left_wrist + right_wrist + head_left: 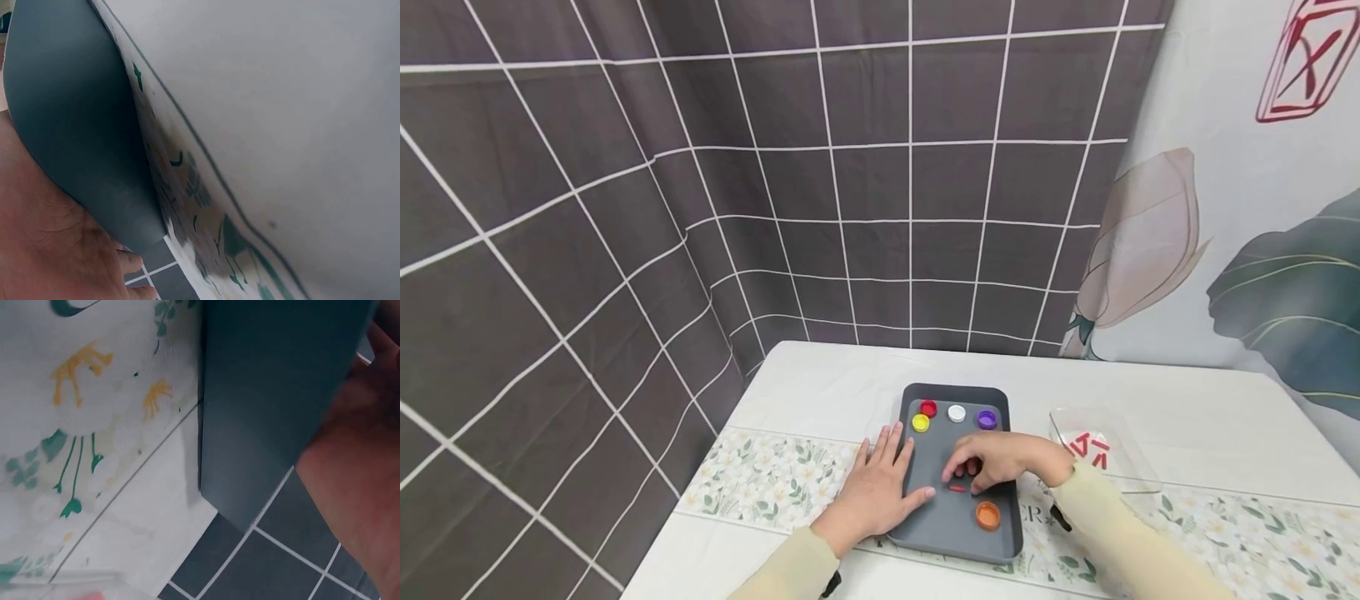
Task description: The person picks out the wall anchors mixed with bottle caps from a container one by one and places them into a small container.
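Observation:
A dark grey tray (927,533) lies on the table. My left hand (874,493) rests across its left rim with fingers spread and straight; the left wrist view shows the palm (56,231) against the tray's outer wall. Over the middle of the tray my right hand (996,460) reaches down with bent fingers. A short red stick (957,489) lies on the tray floor between its index fingertip and thumb, which stand apart. An orange round cap (987,515) sits just nearer than this hand.
Red (928,408), yellow (921,423), white (957,413) and purple (987,419) caps sit at the tray's far end. Right of the tray, a clear plastic box (1131,467) holds several red sticks (1081,444). A floral runner (760,475) crosses the white table (842,375).

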Motion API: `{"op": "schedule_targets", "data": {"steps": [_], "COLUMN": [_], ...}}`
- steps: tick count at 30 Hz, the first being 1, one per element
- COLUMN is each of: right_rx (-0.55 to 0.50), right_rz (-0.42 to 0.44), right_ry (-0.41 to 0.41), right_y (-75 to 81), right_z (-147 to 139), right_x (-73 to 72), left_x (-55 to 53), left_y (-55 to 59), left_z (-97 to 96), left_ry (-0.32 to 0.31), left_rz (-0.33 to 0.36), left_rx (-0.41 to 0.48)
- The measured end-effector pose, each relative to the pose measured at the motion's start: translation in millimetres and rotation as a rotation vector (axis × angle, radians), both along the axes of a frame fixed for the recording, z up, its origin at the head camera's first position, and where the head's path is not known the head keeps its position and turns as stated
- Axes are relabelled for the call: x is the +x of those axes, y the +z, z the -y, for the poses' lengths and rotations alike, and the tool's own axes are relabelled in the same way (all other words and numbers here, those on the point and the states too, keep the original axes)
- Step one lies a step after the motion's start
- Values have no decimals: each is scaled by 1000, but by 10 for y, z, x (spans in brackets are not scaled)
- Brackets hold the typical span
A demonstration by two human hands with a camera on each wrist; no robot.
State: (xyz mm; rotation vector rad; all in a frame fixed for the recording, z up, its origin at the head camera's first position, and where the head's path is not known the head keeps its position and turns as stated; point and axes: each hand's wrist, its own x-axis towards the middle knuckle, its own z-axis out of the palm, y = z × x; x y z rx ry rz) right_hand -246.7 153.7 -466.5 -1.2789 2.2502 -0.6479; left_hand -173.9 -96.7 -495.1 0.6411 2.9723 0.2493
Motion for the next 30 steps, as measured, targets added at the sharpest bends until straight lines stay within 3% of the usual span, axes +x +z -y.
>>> {"op": "schedule_targets", "data": {"steps": [8, 30], "right_rx": [81, -41], "right_rz": [-3, -51], "right_ry": [-12, 15], "right_y": [-45, -162], "right_z": [70, -2], "right_x": [-24, -26], "left_x": [-6, -19], "left_y": [6, 3], "left_z": [-4, -1], "left_ry": [1, -9], "left_rz": [4, 0], "left_rx": [-8, -3]}}
